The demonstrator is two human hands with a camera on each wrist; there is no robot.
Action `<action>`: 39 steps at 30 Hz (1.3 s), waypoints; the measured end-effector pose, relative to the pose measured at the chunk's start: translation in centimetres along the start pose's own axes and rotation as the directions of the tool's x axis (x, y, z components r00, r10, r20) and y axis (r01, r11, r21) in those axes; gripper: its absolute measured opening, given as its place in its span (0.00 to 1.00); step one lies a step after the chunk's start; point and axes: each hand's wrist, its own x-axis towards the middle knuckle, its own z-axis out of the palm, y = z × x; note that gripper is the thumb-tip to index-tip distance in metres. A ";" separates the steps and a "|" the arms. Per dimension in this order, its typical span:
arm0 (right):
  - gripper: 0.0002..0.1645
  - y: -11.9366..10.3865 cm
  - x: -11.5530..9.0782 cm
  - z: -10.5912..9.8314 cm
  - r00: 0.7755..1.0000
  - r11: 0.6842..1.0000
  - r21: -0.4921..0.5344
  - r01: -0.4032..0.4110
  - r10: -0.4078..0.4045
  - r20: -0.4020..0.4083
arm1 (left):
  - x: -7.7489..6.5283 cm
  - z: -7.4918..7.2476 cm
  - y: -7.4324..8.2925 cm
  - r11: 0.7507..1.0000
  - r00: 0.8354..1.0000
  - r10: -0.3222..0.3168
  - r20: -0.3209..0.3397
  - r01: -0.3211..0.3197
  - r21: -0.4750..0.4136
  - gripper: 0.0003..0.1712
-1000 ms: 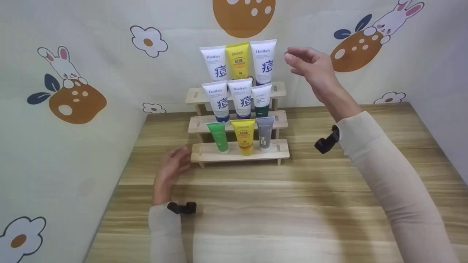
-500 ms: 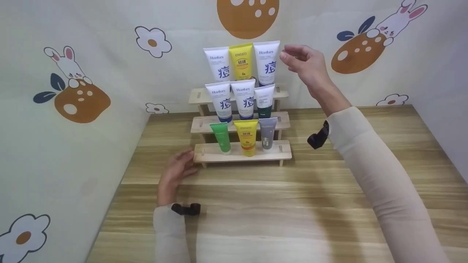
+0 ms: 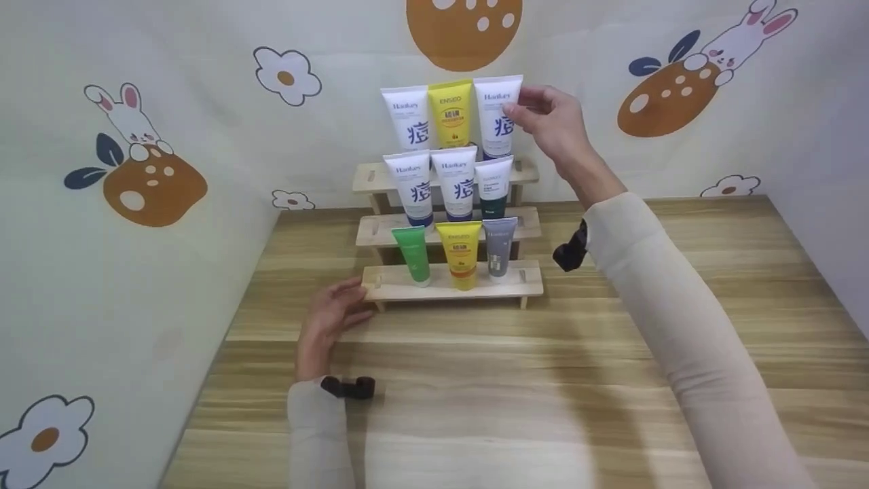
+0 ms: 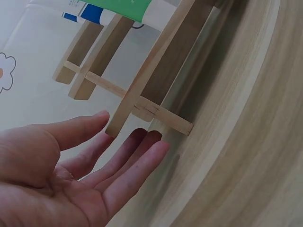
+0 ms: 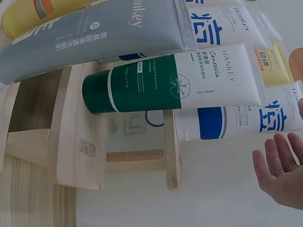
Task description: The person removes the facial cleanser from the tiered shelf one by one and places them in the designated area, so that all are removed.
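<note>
The white tube (image 3: 493, 123) stands at the right end of the top shelf (image 3: 370, 178), your right hand (image 3: 560, 129) at its upper right edge with the thumb across its front; I cannot tell whether your fingers pinch it. Your left hand (image 3: 329, 312), thumb and fingers apart, is at the bottom shelf's (image 3: 436, 278) left end.

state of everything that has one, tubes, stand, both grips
wooden stand, upright, loaded
top left white tube, standing, base hidden
top yellow tube, standing, base hidden
top right white tube, standing
both middle white tubes, standing
white-and-green tube, standing, capped
green tube, standing, capped
lower yellow tube, standing
grey tube, standing, capped
left grip, empty, at wooden stand's left end
right grip, at top right white tube, hold unclear
</note>
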 end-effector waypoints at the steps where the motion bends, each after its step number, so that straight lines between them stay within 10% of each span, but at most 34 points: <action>1: 0.30 0.0 0.1 0.0 1.000 1.000 -0.008 -0.003 0.003 -0.003 | 0.0 0.0 0.0 1.000 1.000 -0.002 -0.004 0.002 0.008 0.28; 22: 0.22 -0.7 1.0 0.5 0.996 0.999 -0.038 -0.018 0.014 -0.090 | -0.1 0.9 -0.1 0.998 1.000 -0.022 -0.005 0.022 0.057 0.24; 39: 0.27 -0.5 1.0 -4.1 0.992 0.999 0.040 0.026 -0.021 -0.124 | -0.5 0.8 0.7 0.992 0.993 -0.046 -0.104 0.058 0.113 0.24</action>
